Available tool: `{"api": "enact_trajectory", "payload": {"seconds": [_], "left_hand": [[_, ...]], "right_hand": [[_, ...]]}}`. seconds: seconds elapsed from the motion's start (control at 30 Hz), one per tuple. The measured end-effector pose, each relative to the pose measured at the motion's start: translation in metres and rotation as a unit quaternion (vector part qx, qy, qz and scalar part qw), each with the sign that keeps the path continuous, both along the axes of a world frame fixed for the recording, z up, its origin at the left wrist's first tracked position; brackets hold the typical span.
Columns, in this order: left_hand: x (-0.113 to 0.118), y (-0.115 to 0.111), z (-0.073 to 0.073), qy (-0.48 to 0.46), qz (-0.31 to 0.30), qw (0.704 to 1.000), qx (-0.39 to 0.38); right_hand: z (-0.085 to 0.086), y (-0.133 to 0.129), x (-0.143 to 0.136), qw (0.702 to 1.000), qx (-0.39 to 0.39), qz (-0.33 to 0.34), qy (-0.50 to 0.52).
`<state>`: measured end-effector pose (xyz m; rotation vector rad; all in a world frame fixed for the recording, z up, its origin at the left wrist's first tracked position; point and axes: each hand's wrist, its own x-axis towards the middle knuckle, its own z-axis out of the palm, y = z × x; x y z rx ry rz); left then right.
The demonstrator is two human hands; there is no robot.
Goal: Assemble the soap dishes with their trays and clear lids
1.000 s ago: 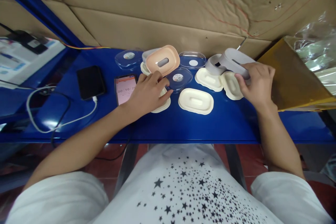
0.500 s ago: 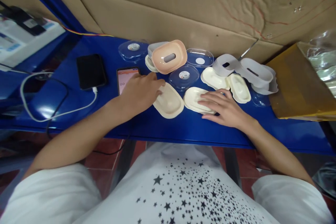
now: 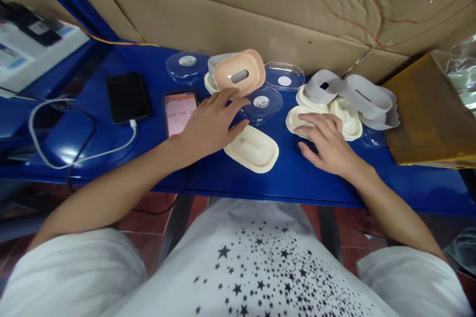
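My left hand (image 3: 213, 121) is open, fingers spread toward a clear plastic lid (image 3: 262, 104) and a peach oval cover with a slot (image 3: 226, 77). Below its thumb a cream oval tray (image 3: 256, 151) lies on the blue table. My right hand (image 3: 329, 141) is open too, its fingertips over another cream tray (image 3: 293, 118) and the thumb held apart. Behind that hand, more cream trays (image 3: 348, 114) lie under and beside grey slotted covers (image 3: 368, 91). Whether the right fingertips touch their tray is hard to tell.
A phone showing a timer (image 3: 181, 109) lies left of my left hand. Farther left are a black device (image 3: 127, 98) and its white cable (image 3: 100, 157). Another clear lid (image 3: 284, 78) lies at the back, and a taped cardboard box (image 3: 431, 119) stands at right.
My right hand has moved right and slightly away with the smaller cream tray, now against the other trays. My left hand has shifted up and right; the larger cream tray has slid right.
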<state>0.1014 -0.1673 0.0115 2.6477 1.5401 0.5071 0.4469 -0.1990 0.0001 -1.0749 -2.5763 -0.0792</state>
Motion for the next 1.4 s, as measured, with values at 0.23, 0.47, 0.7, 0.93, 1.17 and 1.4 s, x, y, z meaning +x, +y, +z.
{"api": "enact_trajectory", "payload": {"seconds": [0.23, 0.47, 0.7, 0.93, 1.17, 1.4], "left_hand": [[-0.022, 0.043, -0.022, -0.047, 0.068, 0.996, 0.036], [-0.032, 0.046, -0.009, -0.016, 0.071, 0.997, 0.003], [-0.041, 0.05, 0.0, -0.014, 0.082, 0.996, -0.019], [-0.039, 0.047, 0.014, 0.031, 0.113, 0.993, 0.031], [-0.018, 0.012, 0.001, -0.055, -0.214, 0.955, 0.199], [0.014, -0.009, -0.018, 0.027, -0.301, 0.936, 0.182]], "right_hand": [[-0.012, -0.023, -0.033, 0.979, -0.059, 0.192, -0.038], [-0.016, -0.009, -0.023, 0.984, -0.049, 0.173, 0.002], [-0.013, -0.005, -0.019, 0.976, -0.128, 0.173, 0.043], [-0.017, -0.007, -0.019, 0.97, -0.127, 0.194, 0.066], [-0.022, -0.003, -0.013, 0.978, -0.008, 0.126, 0.167], [-0.017, -0.002, -0.019, 0.978, -0.015, 0.185, 0.098]]}}
